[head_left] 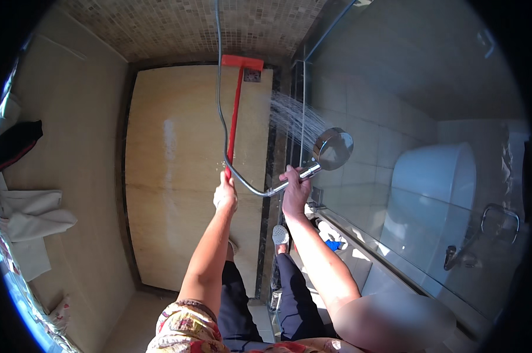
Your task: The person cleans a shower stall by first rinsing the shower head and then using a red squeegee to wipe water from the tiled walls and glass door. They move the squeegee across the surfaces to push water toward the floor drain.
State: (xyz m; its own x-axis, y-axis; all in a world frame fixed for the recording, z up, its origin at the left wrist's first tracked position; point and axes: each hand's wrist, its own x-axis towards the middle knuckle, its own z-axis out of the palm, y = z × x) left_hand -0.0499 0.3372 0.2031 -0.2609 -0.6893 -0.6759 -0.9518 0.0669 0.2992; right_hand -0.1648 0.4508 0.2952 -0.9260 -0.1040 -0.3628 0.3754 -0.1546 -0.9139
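My left hand grips the red handle of a floor squeegee, whose red head rests on the wet beige shower floor by a small square drain. My right hand holds a chrome shower head by its handle. Water sprays from it up and to the left, toward the glass panel's edge. A chrome hose loops from the handle up past the squeegee to the top of the view.
A glass shower partition stands on the right, with a white bathtub and a chrome handle behind it. White towels and a dark cloth hang on the left wall. Mosaic tiles cover the far wall.
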